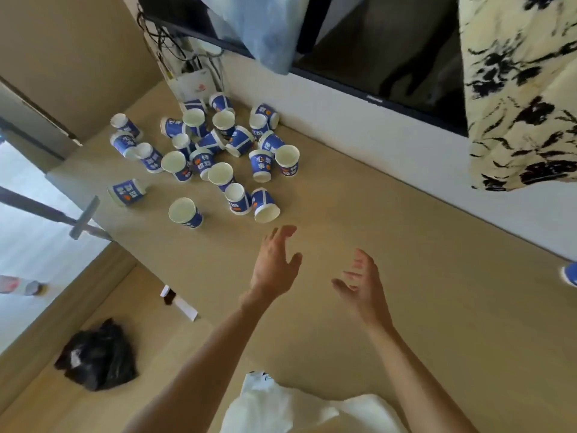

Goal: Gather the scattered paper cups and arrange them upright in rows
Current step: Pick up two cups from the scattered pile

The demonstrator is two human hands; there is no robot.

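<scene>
Several blue-and-white paper cups (218, 145) lie in a loose heap on the beige tabletop (390, 276), far left of centre. Some stand upright, some lie on their sides, some are upside down. The nearest ones are an upright cup (186, 213) and a tipped cup (265, 205). One more cup (569, 274) peeks in at the right edge. My left hand (274, 264) hovers just short of the heap, fingers spread, holding nothing. My right hand (362, 284) is beside it, fingers apart and empty.
A white wall (359, 142) with a dark screen (390, 57) backs the table. A floral cloth (518, 95) and a blue cloth (265, 29) hang above. Cables and a white box (195, 82) sit behind the cups. On the floor lies a black bag (98, 357). White plastic bag (299, 407) at the front edge.
</scene>
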